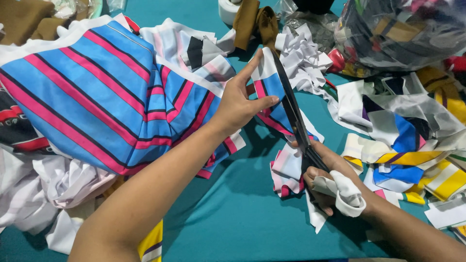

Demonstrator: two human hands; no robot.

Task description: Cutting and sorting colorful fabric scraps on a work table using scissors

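My left hand (239, 104) pinches the edge of a blue, pink and white striped fabric piece (270, 83), holding it up over the teal table (233, 213). My right hand (326, 180) grips black scissors (292, 109) whose long blades run up along that piece's right edge. White cloth is wrapped around the scissor handle loops at my right fingers. A large sheet of the same striped fabric (92, 92) lies to the left.
Offcuts in yellow, blue and white (412, 150) pile up at the right. A clear plastic bag of fabric (403, 29) sits at the top right, crumpled white scraps (303, 58) beside it. White cloth (43, 189) lies at the lower left.
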